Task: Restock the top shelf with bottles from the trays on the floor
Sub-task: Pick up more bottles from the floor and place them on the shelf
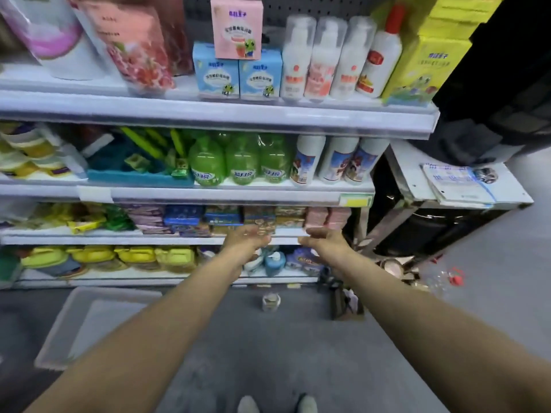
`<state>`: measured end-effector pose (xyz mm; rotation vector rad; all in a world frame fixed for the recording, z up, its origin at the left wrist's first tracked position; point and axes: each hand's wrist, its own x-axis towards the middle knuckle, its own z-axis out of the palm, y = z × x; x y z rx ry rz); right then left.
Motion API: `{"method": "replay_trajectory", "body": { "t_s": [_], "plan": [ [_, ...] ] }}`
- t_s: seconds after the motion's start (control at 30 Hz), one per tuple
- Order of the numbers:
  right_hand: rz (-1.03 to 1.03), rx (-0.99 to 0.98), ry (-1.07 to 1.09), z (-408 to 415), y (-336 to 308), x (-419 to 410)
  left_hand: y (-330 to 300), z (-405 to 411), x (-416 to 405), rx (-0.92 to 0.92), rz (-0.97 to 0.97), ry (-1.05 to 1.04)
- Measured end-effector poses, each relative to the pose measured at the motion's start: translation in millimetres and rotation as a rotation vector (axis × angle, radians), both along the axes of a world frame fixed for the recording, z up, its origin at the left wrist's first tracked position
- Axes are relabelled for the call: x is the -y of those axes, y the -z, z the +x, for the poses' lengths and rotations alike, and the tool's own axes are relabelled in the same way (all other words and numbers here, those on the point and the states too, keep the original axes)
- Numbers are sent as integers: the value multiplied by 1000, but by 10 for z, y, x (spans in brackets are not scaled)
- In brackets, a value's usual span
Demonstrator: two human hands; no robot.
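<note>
Both arms are stretched out toward the shelves. The left hand point(249, 241) and the right hand point(323, 239) are held side by side, apart, with fingers loose, and nothing is held. White bottles point(328, 58) are stood on the top shelf point(208, 114). A tray point(89, 323) is seen on the floor at the left.

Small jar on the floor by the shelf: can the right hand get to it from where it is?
Probably yes. The jar stands alone on bare floor, the right hand is open and holds nothing, and nothing lies between them. It would have to come down, though.
</note>
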<state>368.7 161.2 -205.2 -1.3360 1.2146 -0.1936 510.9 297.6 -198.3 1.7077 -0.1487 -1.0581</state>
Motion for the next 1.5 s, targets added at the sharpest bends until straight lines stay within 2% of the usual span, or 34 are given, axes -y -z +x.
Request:
{"method": "replay_trajectory", "body": {
  "t_s": [0.33,0.93,1.13,1.27,1.43,1.5],
  "plan": [
    [137,-187,-41,-221,1406,-47,1406,-157,-192,-73,175,20],
    [246,-319,-104,-230,4108,97,4334,-267,-127,51,375,19],
    [197,-362,-146,-121,5209,173,5481,-286,34,72,404,43],
    [131,-419,-253,-78,5788,225,6058,-255,199,65,370,86],
    [83,-407,-292,-18,6330,225,6807,-194,314,93,353,157],
    [74,-382,-313,11,6503,222,6913,-173,347,158,356,240]
  ]
}}
